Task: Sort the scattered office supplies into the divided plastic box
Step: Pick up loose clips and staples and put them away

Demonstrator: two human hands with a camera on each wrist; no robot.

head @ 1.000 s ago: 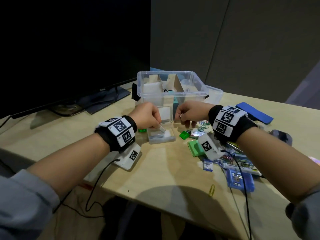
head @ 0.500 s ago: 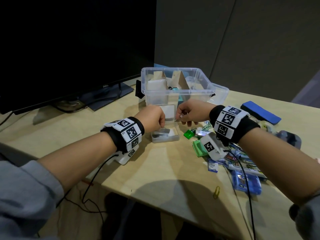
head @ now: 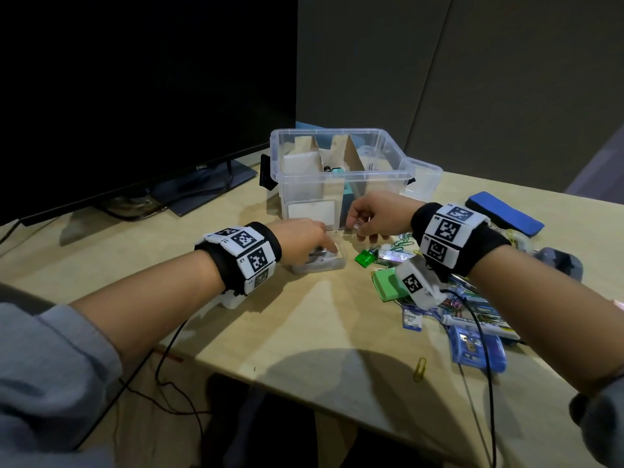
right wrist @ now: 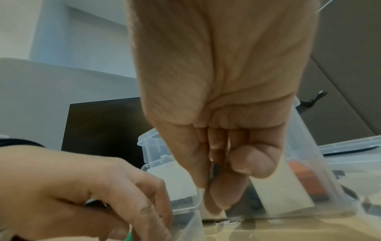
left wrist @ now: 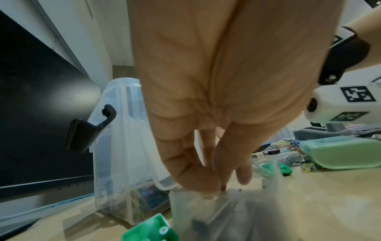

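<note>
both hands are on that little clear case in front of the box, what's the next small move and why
Probably swing the lid shut. The right hand pinches the raised lid edge of the small clear case, while the left hand reaches into its open base, so the left fingers should come out first. Then it can go in the divided box.

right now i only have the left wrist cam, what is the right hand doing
Observer: The right hand is just in front of the divided box, pinching a small dark item that I cannot identify.
Operator: is the little case under my fingers open
Observer: Yes. In the head view the lid of the small clear case stands upright, just in front of the box's front wall.
Operator: any strays away from the pile
Observer: A yellow paper clip lies alone near the front edge of the table.
</note>
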